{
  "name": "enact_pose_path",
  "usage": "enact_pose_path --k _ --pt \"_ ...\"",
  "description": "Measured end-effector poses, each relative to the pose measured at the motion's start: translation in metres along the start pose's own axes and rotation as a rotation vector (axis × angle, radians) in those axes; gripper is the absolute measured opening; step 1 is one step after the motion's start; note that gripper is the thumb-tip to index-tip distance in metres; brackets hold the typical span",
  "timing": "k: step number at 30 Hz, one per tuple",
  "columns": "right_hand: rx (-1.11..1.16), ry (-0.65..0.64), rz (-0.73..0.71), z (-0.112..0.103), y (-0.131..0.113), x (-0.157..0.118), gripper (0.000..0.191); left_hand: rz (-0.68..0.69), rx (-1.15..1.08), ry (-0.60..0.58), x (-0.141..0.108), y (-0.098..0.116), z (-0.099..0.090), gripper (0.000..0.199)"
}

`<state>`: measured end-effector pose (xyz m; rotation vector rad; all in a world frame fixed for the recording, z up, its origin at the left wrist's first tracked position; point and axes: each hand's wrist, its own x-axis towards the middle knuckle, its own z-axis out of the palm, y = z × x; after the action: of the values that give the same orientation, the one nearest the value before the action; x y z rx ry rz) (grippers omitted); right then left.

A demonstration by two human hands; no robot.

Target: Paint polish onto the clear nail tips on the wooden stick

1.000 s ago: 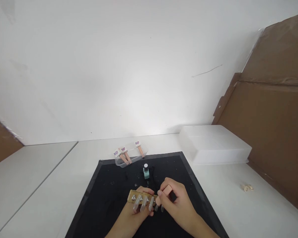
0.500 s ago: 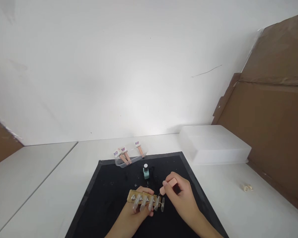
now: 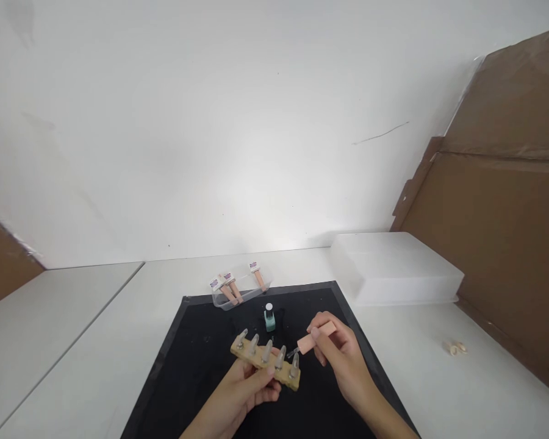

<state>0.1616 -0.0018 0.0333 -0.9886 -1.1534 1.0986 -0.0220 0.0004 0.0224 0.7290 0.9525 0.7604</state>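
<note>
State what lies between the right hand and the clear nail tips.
In the head view: the brush of the pink-handled applicator that the right hand holds.

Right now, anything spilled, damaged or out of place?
Minor things: pale specks mark the black mat near the teal nail-polish bottle; whether spilled polish, I can't tell. The brown cardboard at right has a ragged edge, and a thin dark line marks the white wall.
</note>
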Motion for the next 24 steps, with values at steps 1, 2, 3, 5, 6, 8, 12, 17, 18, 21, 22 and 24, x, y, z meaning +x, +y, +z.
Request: enact_pose_path --k 1,2,3,5,6,8,12,17,18,21,22,24 --pt "0.021 -0.016 0.006 0.0 0.0 0.0 0.02 -0.011 -0.027 -0.012 0.0 0.0 0.0 0.037" --pt "0.041 -0.033 0.008 0.0 0.0 0.0 0.02 -0.023 -0.048 -0.026 0.0 0.0 0.0 0.032" --pt "0.057 -0.048 0.008 0.0 0.001 0.0 0.021 -0.033 -0.067 -0.037 0.0 0.0 -0.001 0.029" --pt "0.078 -0.078 0.0 0.001 0.001 -0.001 0.022 -0.048 -0.107 -0.055 0.002 -0.002 -0.002 0.027" --pt "0.079 -0.095 -0.004 0.001 0.001 -0.001 0.022 -0.054 -0.125 -0.063 0.002 -0.002 -0.003 0.027" --pt "0.07 -0.128 -0.008 0.002 0.0 -0.001 0.021 -0.06 -0.154 -0.079 0.003 -0.003 -0.004 0.026" --pt "0.028 -0.155 0.009 0.003 -0.005 0.0 0.022 -0.076 -0.173 -0.088 0.003 -0.003 -0.002 0.026" --pt "-0.015 -0.121 0.017 0.004 -0.009 0.0 0.023 -0.088 -0.189 -0.093 0.001 -0.002 -0.002 0.022" --pt "-0.018 -0.112 0.016 0.004 -0.009 0.0 0.022 -0.088 -0.19 -0.099 0.001 -0.002 -0.003 0.02" --pt "-0.029 -0.065 0.012 0.004 -0.005 0.0 0.019 -0.09 -0.192 -0.12 0.001 -0.002 -0.005 0.019" --pt "-0.031 -0.047 0.008 0.004 -0.003 0.001 0.018 -0.091 -0.193 -0.126 0.001 -0.002 -0.005 0.021" --pt "-0.038 -0.011 0.007 0.004 -0.002 0.001 0.016 -0.094 -0.196 -0.134 0.001 -0.002 -0.005 0.023"
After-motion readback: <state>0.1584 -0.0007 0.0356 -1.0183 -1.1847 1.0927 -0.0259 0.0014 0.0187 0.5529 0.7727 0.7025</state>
